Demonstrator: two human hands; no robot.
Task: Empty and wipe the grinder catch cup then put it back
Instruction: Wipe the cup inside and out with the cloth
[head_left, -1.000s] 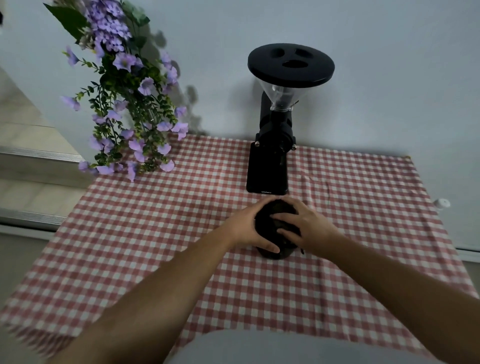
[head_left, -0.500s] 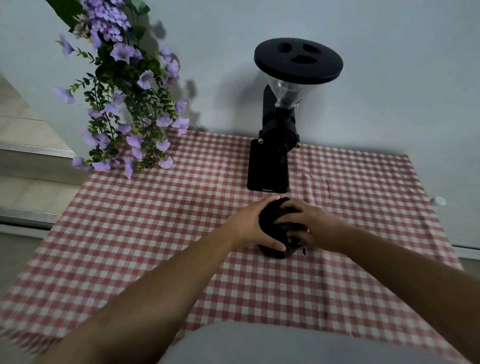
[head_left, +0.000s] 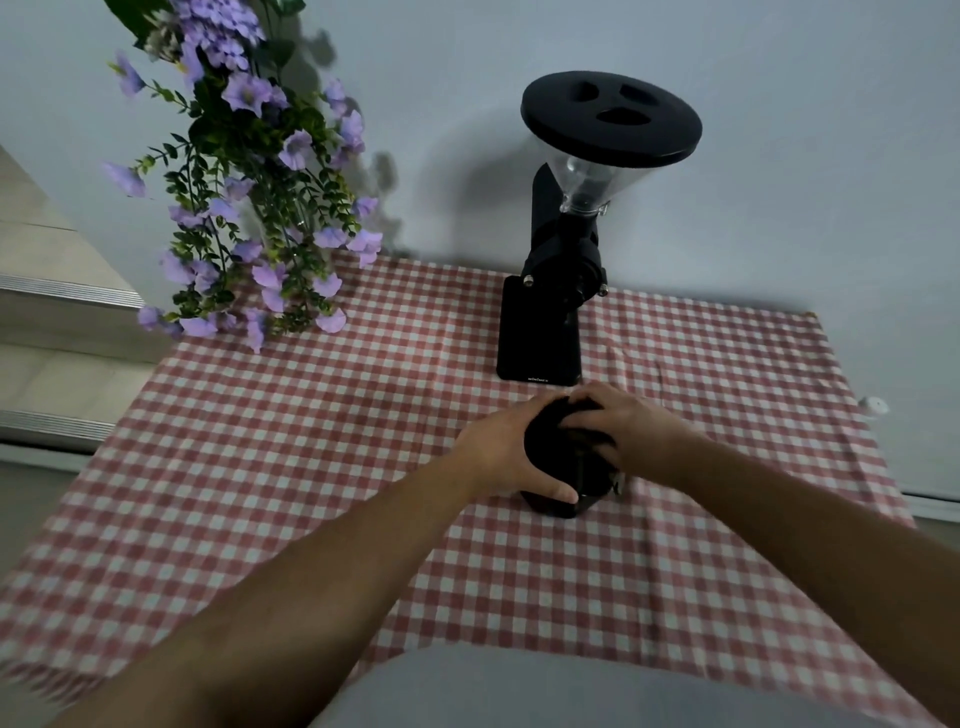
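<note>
Both hands are closing round the dark catch cup (head_left: 563, 457) standing on the checked cloth (head_left: 311, 441) before the grinder (head_left: 550, 312): left hand (head_left: 504, 452) wrapping its side, right hand (head_left: 631, 436) pressing on top. Leftover grounds could be spilling if it tips.

Table set against a plain pale wall, dim even light.

A red-and-white checked tablecloth (head_left: 291, 467) covers the table up to a bare grey-white wall (head_left: 779, 78). Purple flowers with green foliage (head_left: 249, 208) hang at the rear left corner and cast soft shadows on the wall. Beyond the left edge lie pale floor tiles (head_left: 57, 374) and metal tracks (head_left: 67, 291).
</note>
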